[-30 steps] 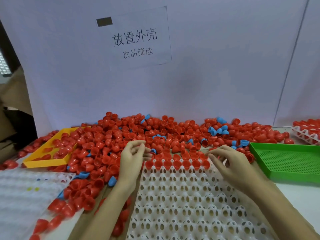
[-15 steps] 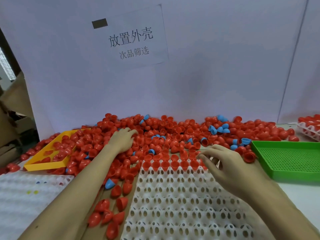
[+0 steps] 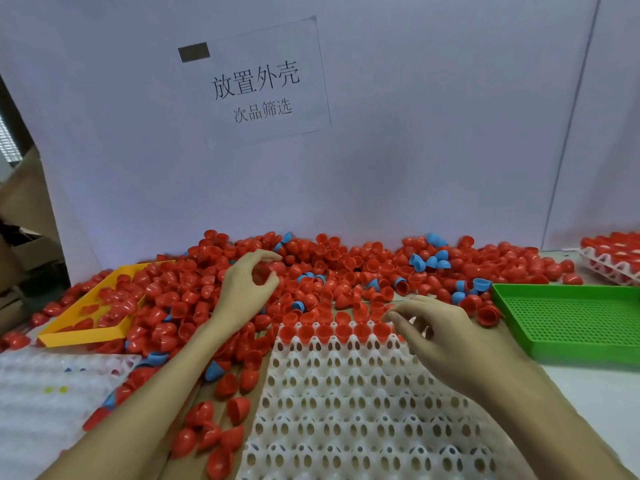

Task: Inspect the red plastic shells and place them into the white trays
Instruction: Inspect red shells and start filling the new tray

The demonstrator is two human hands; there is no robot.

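A heap of red plastic shells [image 3: 349, 268] covers the back of the table. Before me lies a white tray [image 3: 346, 396] with egg-shaped holes. Its far row holds several red shells [image 3: 332, 332]; the other rows are bare. My left hand [image 3: 246, 292] reaches into the heap, thumb and curled fingers closing round a red shell [image 3: 265, 275]. At the tray's far right corner my right hand [image 3: 446, 337] hovers. Its fingers are loosely bent, with nothing visible in them.
Blue shells [image 3: 431, 261] are mixed into the heap. An orange tray [image 3: 83, 337] with red shells sits at the left and a green perforated tray [image 3: 571, 327] at the right. Another white tray [image 3: 48, 396] lies near left. A filled tray [image 3: 613, 265] stands far right.
My left hand left the white tray's far left corner and reached back into the heap, where it now grips a shell. My right hand stayed at the tray's far right corner.
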